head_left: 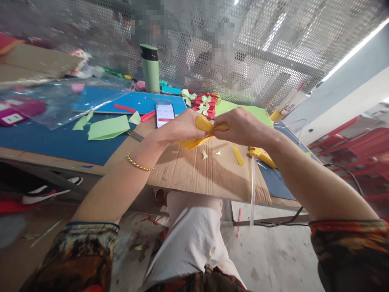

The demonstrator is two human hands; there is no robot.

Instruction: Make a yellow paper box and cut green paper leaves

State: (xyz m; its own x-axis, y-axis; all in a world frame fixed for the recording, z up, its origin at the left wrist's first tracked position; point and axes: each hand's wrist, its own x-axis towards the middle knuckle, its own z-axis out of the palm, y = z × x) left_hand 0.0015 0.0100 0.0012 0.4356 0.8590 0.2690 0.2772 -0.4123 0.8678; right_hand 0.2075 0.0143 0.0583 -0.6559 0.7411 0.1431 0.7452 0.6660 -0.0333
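Between my hands, above a brown cardboard sheet, is a piece of folded yellow paper, pinched narrow at its middle. My left hand grips its left side with closed fingers. At the right, my right hand is closed on the other end, close to the pinched part. Small pale paper scraps and a yellow paper strip lie on the cardboard below. A yellow glue gun with a clear glue stick rests to the right, the stick hanging past the table edge.
Behind my hands are a phone, red paper with green bows and a green tumbler. Light green paper lies on the left, partly by a metal ruler. A black cable hangs at the right. A perforated metal screen stands behind.
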